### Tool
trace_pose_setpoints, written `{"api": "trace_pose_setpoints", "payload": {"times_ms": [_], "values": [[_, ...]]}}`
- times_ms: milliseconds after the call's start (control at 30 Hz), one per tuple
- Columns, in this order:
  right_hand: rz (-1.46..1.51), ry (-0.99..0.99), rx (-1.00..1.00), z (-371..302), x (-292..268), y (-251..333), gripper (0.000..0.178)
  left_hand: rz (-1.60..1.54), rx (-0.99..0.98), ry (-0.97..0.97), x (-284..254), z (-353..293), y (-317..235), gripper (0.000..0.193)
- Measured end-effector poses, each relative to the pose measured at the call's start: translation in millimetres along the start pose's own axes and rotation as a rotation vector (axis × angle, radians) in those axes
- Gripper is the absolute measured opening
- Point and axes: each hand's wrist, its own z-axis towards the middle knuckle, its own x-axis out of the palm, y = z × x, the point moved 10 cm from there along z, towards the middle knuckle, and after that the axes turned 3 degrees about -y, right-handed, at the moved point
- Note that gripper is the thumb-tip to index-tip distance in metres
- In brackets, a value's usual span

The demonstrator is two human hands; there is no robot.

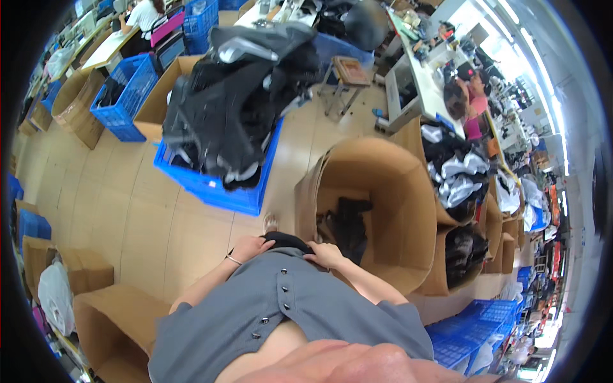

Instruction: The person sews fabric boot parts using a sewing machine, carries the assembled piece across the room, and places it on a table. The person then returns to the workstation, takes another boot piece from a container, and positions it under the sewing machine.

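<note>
Both hands are at my waist, by the lower edge of a grey buttoned shirt [281, 274]. My left hand [249, 247] is closed, its fingers at one end of a strip of black cloth [285, 240]. My right hand [327, 255] is closed at the other end, thumb and fingers bent round the edge. Whether this cloth is a separate piece or part of my clothing I cannot tell. Right beside my right hand stands a large open cardboard box [402, 217] with a few dark cloth pieces [349, 230] at its bottom.
A blue crate [217, 196] ahead is heaped with black garments [223, 108]. Cardboard boxes of dark and white cloth [456, 169] line the right. A stool [348, 71] stands beyond. People sit at worktables. More boxes [121, 319] and a white bag [56, 297] are at lower left.
</note>
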Motion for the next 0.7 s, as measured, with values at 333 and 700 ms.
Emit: {"api": "trace_pose_setpoints", "payload": {"times_ms": [333, 700], "values": [[-0.225, 0.051, -0.016, 79, -190, -57, 0.034, 0.281, 0.197, 0.165, -49, 162, -94, 0.048], [-0.569, 0.255, -0.188, 221, -352, -74, 0.032, -0.212, -0.205, -0.079, -93, 284, -73, 0.042]]}}
